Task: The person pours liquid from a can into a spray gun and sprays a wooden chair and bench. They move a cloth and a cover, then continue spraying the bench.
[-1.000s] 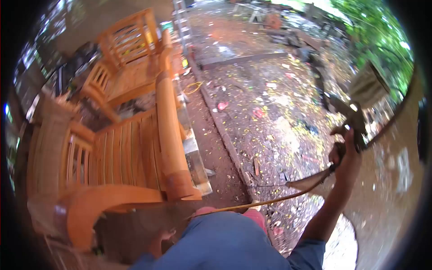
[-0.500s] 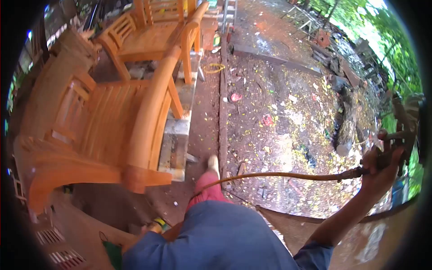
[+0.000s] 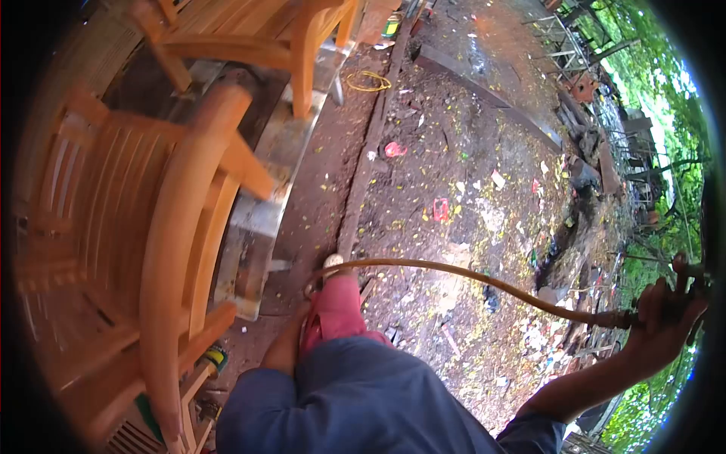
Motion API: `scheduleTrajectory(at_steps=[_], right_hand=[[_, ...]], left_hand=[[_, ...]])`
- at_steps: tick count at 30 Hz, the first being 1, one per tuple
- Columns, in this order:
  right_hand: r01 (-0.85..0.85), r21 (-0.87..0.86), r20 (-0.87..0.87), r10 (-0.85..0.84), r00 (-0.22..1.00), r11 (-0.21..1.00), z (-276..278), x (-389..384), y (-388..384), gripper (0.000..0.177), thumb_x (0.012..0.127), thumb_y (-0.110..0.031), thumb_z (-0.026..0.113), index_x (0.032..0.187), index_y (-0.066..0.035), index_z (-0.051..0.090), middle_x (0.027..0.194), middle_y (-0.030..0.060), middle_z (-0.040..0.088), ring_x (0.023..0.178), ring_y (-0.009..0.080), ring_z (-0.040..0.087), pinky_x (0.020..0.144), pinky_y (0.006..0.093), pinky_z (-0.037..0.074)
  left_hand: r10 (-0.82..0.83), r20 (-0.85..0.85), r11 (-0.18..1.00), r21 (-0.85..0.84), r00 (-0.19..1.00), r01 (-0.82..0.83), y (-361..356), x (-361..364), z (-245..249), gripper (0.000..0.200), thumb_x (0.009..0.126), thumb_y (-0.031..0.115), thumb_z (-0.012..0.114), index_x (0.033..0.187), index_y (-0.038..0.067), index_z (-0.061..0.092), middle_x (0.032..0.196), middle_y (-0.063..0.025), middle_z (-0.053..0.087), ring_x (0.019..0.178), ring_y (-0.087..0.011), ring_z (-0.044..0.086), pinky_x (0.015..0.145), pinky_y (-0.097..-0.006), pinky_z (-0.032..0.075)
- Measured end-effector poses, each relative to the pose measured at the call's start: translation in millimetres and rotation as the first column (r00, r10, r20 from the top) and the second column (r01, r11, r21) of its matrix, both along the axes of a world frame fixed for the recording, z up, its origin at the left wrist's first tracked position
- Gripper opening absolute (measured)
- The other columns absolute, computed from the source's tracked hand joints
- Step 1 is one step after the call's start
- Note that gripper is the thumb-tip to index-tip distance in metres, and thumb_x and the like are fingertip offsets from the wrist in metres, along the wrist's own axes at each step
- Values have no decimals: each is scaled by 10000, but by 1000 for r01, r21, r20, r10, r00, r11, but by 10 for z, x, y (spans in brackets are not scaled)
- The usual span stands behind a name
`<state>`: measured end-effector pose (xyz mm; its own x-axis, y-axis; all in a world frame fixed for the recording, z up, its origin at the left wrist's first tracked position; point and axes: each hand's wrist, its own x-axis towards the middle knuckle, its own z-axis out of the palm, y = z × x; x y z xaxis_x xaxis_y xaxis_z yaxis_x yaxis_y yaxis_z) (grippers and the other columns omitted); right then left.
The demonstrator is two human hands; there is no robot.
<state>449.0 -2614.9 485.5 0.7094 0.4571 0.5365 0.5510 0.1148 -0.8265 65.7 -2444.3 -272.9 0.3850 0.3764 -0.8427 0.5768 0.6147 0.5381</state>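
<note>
My right hand (image 3: 659, 316) is closed around the handle of a spray gun (image 3: 684, 281), which lies partly in the dark right edge of the view. From its handle a brown air hose (image 3: 484, 278) sags left across the ground to my knee. My left forearm (image 3: 284, 342) reaches down beside my red-clad leg, close to the hose's near bend; the fingers of that hand do not show clearly. An orange-brown wooden chair (image 3: 170, 219) with a slatted seat stands on my left, its thick rounded arm nearest me.
Behind it stands a second wooden chair (image 3: 234, 47). Pale planks (image 3: 253, 219) lie under the chairs. A yellow cord loop (image 3: 368, 81) and a can (image 3: 392, 24) are further off. Leaves and litter cover the ground; a log (image 3: 578, 257) lies right. A yellow-green can (image 3: 217, 357) is lower left.
My view has shifted, so the chairs sit further left and lower. My right hand with the spray gun is lower and further right. My left arm has moved from beside a can toward my knee.
</note>
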Motion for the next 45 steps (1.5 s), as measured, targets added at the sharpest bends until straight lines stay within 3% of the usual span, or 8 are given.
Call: scheduleTrajectory(at_steps=[3,12,19,22,26,31,34,45], right_hand=[[29,-22,-10,-30,1000,999,-12,610,237,459,999,-404,371,1257,-28,429,1227,181,543,413,37,309,384,183,272],[489,-3,-202,-480,854,872,-328,2033,426,568,970,-499,383,1189,17,478,693,41,475,381,41,299,353,207,195],[652,-157,-138,-670,730,742,-916,3384,504,472,991,-453,368,1076,-25,550,453,-47,360,358,30,270,355,210,157],[571,-198,-89,-594,799,797,-1657,4358,329,427,997,-440,374,1068,-80,591,488,-59,356,386,10,246,386,214,135],[172,-392,-385,-331,862,904,-2624,6377,640,426,961,-437,470,1020,-30,582,718,20,540,376,30,294,363,198,185],[-74,-77,-173,60,983,994,-2678,7396,3298,492,914,-485,542,980,1,572,482,-39,403,369,31,340,355,220,170],[-229,49,-218,234,947,972,-2734,8093,4245,487,918,-454,547,1057,13,539,744,59,538,381,44,349,341,218,220],[-565,257,-510,606,610,784,-2708,9170,8552,449,942,-374,534,1177,3,466,864,121,584,417,63,422,348,204,316]], left_hand=[[-96,-14,916,391,995,94,825,1240,292,368,910,355,540,1069,34,622,800,-88,629,776,-176,595,685,-365,479],[-418,-296,808,311,859,501,1996,3372,1970,555,849,569,558,688,52,679,655,-119,643,669,-224,640,630,-413,476],[-520,-487,584,398,702,708,2347,4629,1969,654,823,623,512,916,0,689,948,-252,656,934,-399,638,803,-472,496],[-539,-563,475,411,626,778,2417,5522,1764,349,826,314,540,924,16,694,985,-245,652,962,-372,639,825,-483,490],[-377,-476,517,603,795,607,2700,6593,1484,446,833,450,615,887,14,696,845,-253,652,810,-399,653,701,-482,502],[-64,-195,663,725,979,188,3297,7404,2282,454,885,426,588,747,-3,642,597,-196,576,567,-277,590,554,-431,445],[10,-202,793,598,979,115,3676,7812,2752,483,909,413,573,683,-14,594,506,-86,471,526,-133,412,504,-391,394],[154,-578,956,292,801,26,5209,8781,3162,581,878,544,497,842,-8,675,787,-253,644,768,-358,652,698,-451,486]])
